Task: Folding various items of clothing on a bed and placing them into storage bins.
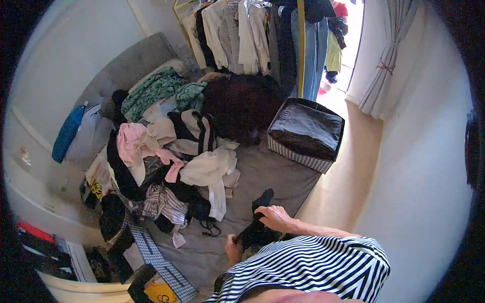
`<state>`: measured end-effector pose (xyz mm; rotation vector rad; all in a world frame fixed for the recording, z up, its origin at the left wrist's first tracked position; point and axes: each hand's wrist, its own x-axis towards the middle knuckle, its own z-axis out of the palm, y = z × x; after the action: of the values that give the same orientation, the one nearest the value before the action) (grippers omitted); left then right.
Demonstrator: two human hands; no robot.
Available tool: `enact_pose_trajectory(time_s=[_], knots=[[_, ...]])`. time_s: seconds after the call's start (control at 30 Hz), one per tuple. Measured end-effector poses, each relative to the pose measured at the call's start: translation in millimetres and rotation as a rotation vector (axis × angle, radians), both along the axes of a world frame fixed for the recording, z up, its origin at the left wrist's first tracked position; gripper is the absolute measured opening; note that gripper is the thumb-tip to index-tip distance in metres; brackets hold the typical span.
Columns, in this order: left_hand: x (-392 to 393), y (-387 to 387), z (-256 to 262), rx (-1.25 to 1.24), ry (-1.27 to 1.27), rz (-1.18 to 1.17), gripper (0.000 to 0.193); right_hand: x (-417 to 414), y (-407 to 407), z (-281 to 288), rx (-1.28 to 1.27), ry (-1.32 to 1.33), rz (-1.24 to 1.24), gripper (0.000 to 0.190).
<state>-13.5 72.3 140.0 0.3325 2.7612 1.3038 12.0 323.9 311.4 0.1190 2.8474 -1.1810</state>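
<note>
A black garment [251, 234] lies partly bunched on the grey bed cover [261, 166], close to my striped shirt. My right hand [276, 218] grips it from above, and a narrow dark end [263, 198] sticks out beyond the fingers. Lower down, my left hand [233, 249] holds the garment's near left edge. Part of the cloth is hidden behind my right forearm and shirt, so its kind is unclear. Left of my hands, a cream long-sleeved top [208, 166] and a striped garment [165, 204] belong to a loose clothes pile.
A houndstooth fabric storage box [299, 159] holding dark shiny material stands at the bed's far right corner. Behind hangs a clothes rack [301, 49]. Patterned storage boxes [157, 257] sit lower left. Pink cloth [130, 142] tops the pile. A person [335, 41] stands by the bright doorway.
</note>
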Motion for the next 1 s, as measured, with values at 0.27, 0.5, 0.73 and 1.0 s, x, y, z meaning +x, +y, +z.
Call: enact_pose_trajectory(time_s=[0.27, 0.5, 0.73, 1.0], knots=[[7.7, -11.6, -21.5, 0.076, -0.069, 0.001, 0.023, 6.1, 5.5, -11.3, -0.096, 0.124, -0.017, 0.031], [14.7, -9.2, -51.3, 0.269, -0.293, 0.017, 0.027, 6.7, 4.3, -2.9, -0.112, 0.075, -0.006, 0.03], [19.0, -25.2, -94.5, 0.082, -0.05, -0.058, 0.028, 8.4, 3.3, -14.1, -0.124, 0.01, -0.004, 0.03], [20.0, -26.9, -55.5, 0.443, -0.632, 0.201, 0.026, 13.8, 11.7, -23.7, -0.06, 0.042, -0.049, 0.032]])
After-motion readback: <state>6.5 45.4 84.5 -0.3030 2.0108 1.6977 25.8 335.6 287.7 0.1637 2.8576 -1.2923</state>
